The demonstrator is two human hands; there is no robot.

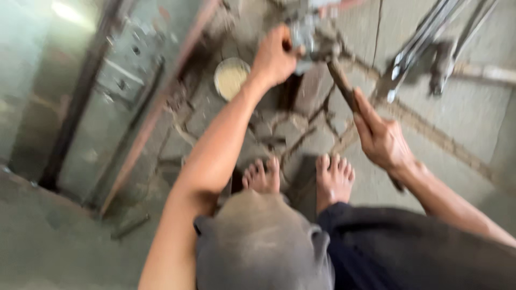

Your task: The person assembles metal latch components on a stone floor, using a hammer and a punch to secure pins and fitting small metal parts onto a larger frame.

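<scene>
The head view is blurred by motion. My left hand (275, 53) is stretched forward and closed around a grey metal part (307, 35) near the top of the frame. My right hand (380, 137) grips the lower end of a brown wooden handle (342, 81) that runs up to that metal part. Both my bare feet (299, 177) stand on the cracked concrete floor (451, 107) just below the hands. My knees in grey and dark cloth fill the bottom of the view.
A small round bowl (231, 76) of pale stuff sits on the floor left of my left wrist. A metal door frame (102, 91) rises along the left. Shiny metal rods (424, 45) lie at the upper right.
</scene>
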